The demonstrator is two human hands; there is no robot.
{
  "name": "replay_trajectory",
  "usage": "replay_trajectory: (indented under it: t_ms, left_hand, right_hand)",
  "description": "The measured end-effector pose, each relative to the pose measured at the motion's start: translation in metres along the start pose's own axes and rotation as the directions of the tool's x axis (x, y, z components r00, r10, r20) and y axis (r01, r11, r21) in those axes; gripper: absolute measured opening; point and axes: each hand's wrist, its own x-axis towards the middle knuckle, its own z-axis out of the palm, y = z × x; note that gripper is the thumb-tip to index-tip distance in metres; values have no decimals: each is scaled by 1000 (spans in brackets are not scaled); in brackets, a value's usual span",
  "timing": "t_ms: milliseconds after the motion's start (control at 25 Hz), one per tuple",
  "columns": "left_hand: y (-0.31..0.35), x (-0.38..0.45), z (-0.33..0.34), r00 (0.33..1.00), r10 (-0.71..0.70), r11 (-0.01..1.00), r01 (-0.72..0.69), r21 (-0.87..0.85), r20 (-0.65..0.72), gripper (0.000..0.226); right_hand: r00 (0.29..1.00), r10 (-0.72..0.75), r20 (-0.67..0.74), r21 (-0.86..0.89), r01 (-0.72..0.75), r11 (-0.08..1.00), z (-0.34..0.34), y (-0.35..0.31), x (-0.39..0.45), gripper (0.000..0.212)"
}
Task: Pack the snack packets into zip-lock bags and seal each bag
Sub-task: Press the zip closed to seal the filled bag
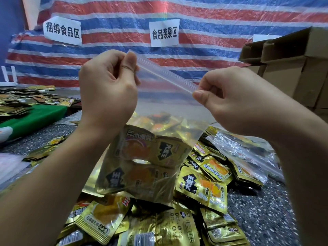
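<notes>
I hold a clear zip-lock bag (163, 107) up in the middle of the view, with several gold snack packets (143, 162) sagging in its bottom. My left hand (108, 89) pinches the zip strip at its upper left end. My right hand (229, 96) pinches the same strip at its lower right end, so the strip (165, 71) runs taut and slanted between them. Below the bag lies a heap of loose gold packets (202, 187) on the speckled floor.
A filled clear bag (248, 157) lies on the heap at the right. Cardboard boxes (292, 68) stand at the far right. A green cloth (33, 118) with more packets lies at the left. A striped tarp (124, 13) with paper signs hangs behind.
</notes>
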Motion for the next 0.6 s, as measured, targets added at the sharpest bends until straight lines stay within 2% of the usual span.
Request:
replay_trajectory:
  t_ms: [240, 600]
  left_hand:
    - [-7, 4, -2, 1000, -12, 1000, 12, 0, -26, 36]
    - [-9, 6, -2, 999, -34, 998, 34, -45, 1, 35]
  right_hand:
    - [999, -14, 46, -32, 15, 999, -8, 5, -2, 31]
    - [983, -171, 62, -19, 172, 985, -17, 4, -6, 26]
